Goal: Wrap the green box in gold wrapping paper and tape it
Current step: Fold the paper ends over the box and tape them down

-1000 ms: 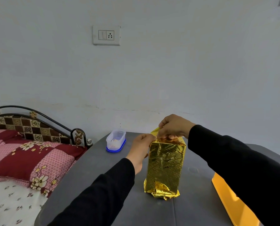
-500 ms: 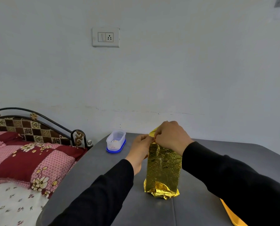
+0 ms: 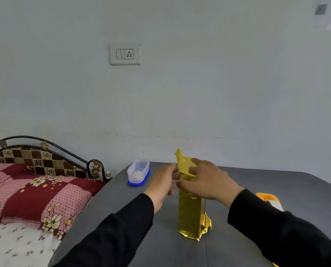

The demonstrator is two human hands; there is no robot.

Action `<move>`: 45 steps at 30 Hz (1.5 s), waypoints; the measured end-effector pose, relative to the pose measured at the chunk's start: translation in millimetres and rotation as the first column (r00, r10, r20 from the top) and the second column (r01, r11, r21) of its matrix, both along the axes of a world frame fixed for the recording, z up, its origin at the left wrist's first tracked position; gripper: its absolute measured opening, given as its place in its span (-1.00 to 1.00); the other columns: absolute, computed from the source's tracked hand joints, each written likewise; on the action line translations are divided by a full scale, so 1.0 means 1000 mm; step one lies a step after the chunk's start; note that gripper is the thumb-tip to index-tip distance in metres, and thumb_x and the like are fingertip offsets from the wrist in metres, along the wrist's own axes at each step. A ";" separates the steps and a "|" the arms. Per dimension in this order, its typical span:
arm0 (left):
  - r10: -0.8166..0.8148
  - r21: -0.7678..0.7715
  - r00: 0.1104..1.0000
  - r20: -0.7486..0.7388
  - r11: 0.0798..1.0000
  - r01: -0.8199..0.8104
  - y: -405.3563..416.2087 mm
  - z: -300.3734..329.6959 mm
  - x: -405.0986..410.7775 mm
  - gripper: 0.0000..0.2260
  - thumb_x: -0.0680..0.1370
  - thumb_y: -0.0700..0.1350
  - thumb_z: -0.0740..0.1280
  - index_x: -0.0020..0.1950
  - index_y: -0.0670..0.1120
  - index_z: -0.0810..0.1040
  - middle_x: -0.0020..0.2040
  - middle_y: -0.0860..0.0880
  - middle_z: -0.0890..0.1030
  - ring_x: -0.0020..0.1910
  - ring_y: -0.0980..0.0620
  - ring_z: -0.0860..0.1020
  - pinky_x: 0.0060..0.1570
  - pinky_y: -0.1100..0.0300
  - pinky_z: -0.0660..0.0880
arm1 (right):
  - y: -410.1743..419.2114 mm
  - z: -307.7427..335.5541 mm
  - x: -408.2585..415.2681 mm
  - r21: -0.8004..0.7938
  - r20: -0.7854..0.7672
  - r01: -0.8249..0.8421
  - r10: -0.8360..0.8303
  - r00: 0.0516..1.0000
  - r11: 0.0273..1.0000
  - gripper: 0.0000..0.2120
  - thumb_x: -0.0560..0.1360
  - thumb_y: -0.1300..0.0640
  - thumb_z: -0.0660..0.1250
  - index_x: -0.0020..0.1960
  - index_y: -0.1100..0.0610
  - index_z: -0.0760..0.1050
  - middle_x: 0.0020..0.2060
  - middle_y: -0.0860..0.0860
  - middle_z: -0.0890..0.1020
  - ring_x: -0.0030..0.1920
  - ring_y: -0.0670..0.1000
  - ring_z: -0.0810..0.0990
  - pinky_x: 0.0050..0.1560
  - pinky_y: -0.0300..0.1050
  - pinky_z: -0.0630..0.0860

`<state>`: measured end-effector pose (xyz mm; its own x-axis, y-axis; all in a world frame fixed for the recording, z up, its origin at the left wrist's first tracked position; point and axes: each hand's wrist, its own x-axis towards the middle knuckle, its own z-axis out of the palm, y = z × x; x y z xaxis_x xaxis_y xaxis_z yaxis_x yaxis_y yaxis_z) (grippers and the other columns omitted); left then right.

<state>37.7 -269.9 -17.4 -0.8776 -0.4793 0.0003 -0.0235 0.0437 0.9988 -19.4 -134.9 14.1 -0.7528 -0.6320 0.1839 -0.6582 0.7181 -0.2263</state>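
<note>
Here the left hand [image 3: 161, 183], fingers straight, braces the upper left side of the gold-wrapped box [image 3: 191, 212], presumably to keep it upright. The right hand [image 3: 207, 182] lies open across its top, fingers spread against the loose top flap [image 3: 183, 162], likely to fold it down. The box stands on end on the grey table [image 3: 276, 185], its lower end already crimped; no green shows.

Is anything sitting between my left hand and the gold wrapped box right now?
Nothing visible does. The left hand is right beside the gold wrapped box, at its upper left side. The clear container sits farther left on the table, out of the way.
</note>
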 end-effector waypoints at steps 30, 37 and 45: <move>-0.254 -0.907 0.962 0.098 0.375 0.191 -0.013 0.059 -0.025 -0.62 0.45 0.00 0.57 0.25 0.13 0.62 0.20 0.08 0.56 0.20 0.04 0.45 0.11 0.16 0.43 | 0.054 -0.056 -0.042 -0.789 0.289 0.085 0.247 0.925 0.608 -0.66 0.38 0.13 0.50 0.13 -0.09 0.73 0.53 -0.17 0.39 0.52 -0.08 0.34 0.24 -0.26 0.34; -0.353 -0.881 0.933 0.071 0.416 0.225 -0.008 0.096 -0.038 -0.89 0.49 -0.13 0.55 0.00 -0.05 0.76 -0.15 0.09 0.74 -0.15 0.18 0.67 -0.05 0.29 0.60 | 0.049 -0.060 -0.054 -0.831 0.382 0.110 0.418 0.824 0.545 -0.58 0.23 0.13 0.37 0.04 -0.04 0.76 0.43 -0.19 0.47 0.46 -0.10 0.39 0.20 -0.02 0.44; -0.362 -0.854 0.929 0.069 0.460 0.243 -0.015 0.092 -0.044 -0.80 0.45 -0.08 0.59 0.05 -0.04 0.75 -0.12 0.06 0.74 -0.10 0.13 0.69 -0.04 0.32 0.60 | 0.030 -0.070 -0.050 -0.905 0.413 0.297 0.460 0.786 0.306 -0.66 0.34 -0.09 0.34 -0.03 0.01 0.77 0.36 -0.17 0.57 0.33 0.01 0.50 0.15 0.10 0.41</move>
